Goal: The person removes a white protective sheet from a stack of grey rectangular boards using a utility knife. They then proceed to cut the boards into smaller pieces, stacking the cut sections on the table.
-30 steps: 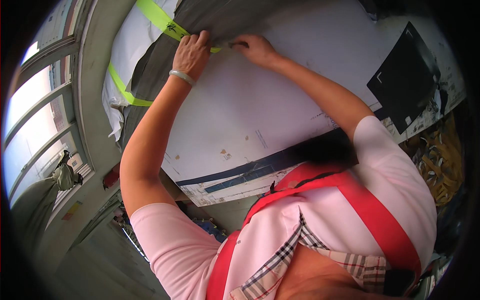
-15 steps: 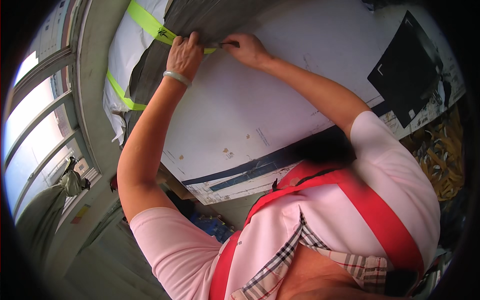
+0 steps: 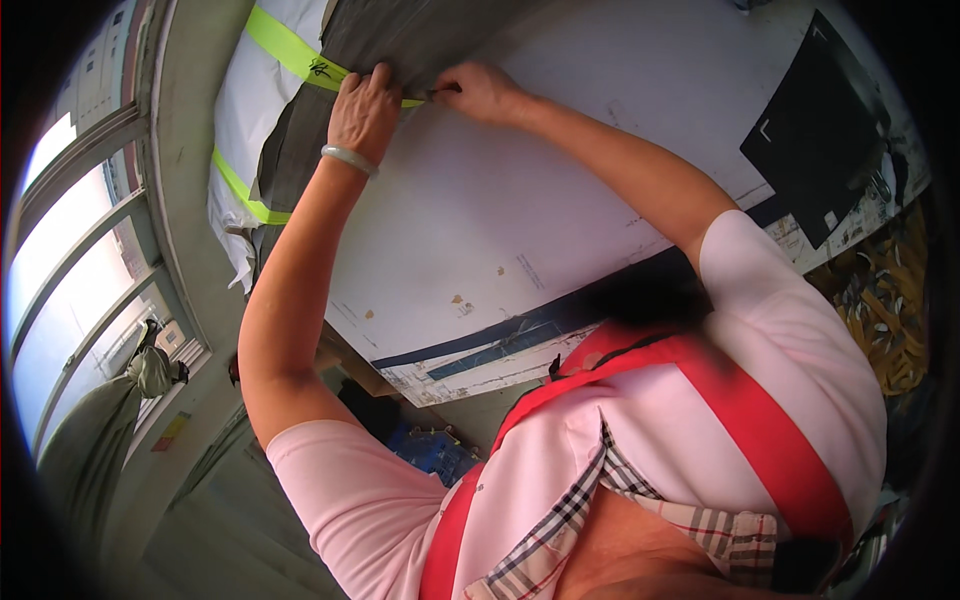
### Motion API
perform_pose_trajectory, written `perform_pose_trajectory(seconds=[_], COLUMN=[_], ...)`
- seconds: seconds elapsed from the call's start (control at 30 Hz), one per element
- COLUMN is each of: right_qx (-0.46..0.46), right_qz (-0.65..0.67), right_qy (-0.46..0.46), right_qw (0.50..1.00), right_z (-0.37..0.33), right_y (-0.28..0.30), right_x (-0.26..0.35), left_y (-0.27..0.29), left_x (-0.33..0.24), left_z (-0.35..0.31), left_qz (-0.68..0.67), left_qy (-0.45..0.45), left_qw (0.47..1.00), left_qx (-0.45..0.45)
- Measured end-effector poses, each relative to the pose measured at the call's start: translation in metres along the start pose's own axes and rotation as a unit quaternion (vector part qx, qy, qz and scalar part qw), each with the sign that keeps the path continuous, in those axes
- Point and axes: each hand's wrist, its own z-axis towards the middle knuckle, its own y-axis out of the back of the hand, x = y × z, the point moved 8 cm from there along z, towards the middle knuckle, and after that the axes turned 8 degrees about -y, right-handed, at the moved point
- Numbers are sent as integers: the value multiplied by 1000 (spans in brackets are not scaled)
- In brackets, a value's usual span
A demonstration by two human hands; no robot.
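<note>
A bright yellow-green strip (image 3: pixel 290 52) runs across a stack of dark grey sheets (image 3: pixel 370 38) with white wrapping at its left side. My left hand (image 3: pixel 365 112), a pale bangle at its wrist, is bent over the strip and presses it against the stack's edge; its thumb and some fingertips are hidden. Just to the right, the strip comes out from under that hand. There my right hand (image 3: pixel 488 94) pinches a small dark thin piece (image 3: pixel 447 89) close to the strip's end. Its exact kind is too small to make out.
Beneath lies a large white board-like surface (image 3: pixel 440 220) with a dark blue band near its front edge. A black sheet (image 3: pixel 815 135) rests at the right. Brown strips (image 3: pixel 885 310) are heaped below it. A window (image 3: pixel 80 240) and a tied curtain (image 3: pixel 100 410) stand left.
Both hands have shifted very slightly leftward in the picture, the right one a little up too. The hold on the strip and the small dark piece looks the same.
</note>
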Motion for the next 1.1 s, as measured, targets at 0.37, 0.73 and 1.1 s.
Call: perform_pose_trajectory(seconds=[0.37, 0.73, 1.1], right_qx=[-20, -62, -72], right_qz=[12, 113, 112], right_qy=[-39, -75, -26], right_qw=[999, 989, 991], right_z=[-18, -41, -26], right_y=[-26, -19, -30], right_x=[-2, -13, -5], left_y=[2, 2, -2], left_x=[2, 2, 5], left_z=[-1, -1, 0], left_qz=[-16, -23, -38], left_qy=[1, 22, 20], left_qw=[999, 999, 999], left_qx=[-40, 4, -9])
